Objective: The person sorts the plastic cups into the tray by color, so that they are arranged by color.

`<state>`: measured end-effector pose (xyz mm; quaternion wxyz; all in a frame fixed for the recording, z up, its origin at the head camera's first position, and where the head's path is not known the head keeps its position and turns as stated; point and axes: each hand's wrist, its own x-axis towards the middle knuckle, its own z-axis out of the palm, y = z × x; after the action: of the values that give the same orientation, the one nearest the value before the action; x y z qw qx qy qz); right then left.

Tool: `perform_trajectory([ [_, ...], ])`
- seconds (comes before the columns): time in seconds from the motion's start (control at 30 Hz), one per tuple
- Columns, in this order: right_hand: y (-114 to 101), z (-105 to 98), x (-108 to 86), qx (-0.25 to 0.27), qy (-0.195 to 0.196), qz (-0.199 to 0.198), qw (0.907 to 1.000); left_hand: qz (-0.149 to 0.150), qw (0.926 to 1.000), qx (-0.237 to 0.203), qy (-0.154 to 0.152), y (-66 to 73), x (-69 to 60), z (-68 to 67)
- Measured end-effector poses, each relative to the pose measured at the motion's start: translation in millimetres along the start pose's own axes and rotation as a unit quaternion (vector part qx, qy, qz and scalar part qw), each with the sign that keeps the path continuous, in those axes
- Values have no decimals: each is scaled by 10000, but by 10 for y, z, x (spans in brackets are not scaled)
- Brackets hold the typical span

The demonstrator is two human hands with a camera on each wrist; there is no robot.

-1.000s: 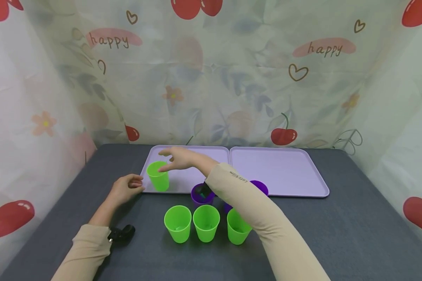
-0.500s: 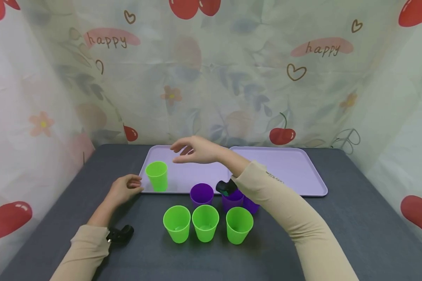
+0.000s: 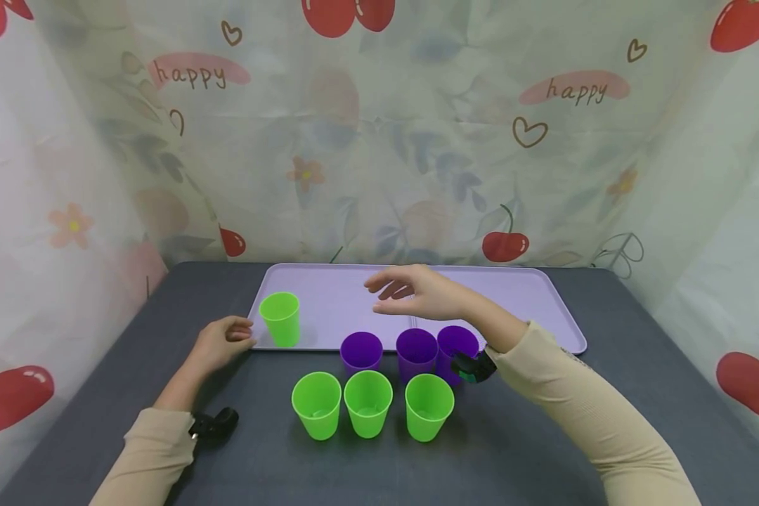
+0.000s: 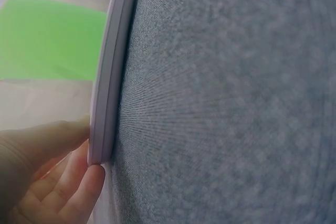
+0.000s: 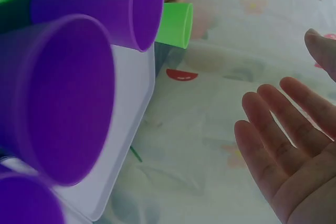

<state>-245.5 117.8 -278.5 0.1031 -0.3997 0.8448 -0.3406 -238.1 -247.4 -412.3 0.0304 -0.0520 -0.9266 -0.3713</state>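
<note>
My left hand [image 3: 223, 342] pinches the near left corner of the left lilac tray [image 3: 335, 332]; in the left wrist view the thumb lies over the rim [image 4: 107, 87] and fingertips touch the corner's outer side. One green cup [image 3: 281, 320] stands upright on that tray, just right of this hand. My right hand [image 3: 420, 292] hovers over where the two trays meet, fingers spread and holding nothing. In the right wrist view its fingers [image 5: 283, 140] are apart from the purple cups. Nearest below it are three purple cups: one [image 3: 361, 351], another [image 3: 417, 353] and a third [image 3: 457, 343].
Three green cups, the left [image 3: 317, 405], middle [image 3: 368, 403] and right [image 3: 429, 407], stand in a row in front of the purple ones on the dark table [image 3: 259, 464]. The right lilac tray [image 3: 512, 302] adjoins the left one. A printed curtain [image 3: 379, 140] encloses the back and sides.
The right hand has let go of the green cup on the left tray and drawn back to the right, fingers parted. The left hand has stayed at the tray corner.
</note>
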Motion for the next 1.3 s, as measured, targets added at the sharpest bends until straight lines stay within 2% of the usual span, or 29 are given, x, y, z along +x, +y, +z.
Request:
perform_trajectory([
  [0.33,112,50,-526,50,357,-272,9990,38,10000,-29,-3,2,0,-9],
  [0.53,180,114,-753,6,528,-373,9979,11,10000,-37,-7,10,-5,-20],
  [0.93,356,275,-1039,288,722,-383,9962,-11,10000,-25,50,28,-17,-13],
  [1.3,459,439,-1165,709,540,-518,9947,-55,10000,-50,39,28,-17,-2],
])
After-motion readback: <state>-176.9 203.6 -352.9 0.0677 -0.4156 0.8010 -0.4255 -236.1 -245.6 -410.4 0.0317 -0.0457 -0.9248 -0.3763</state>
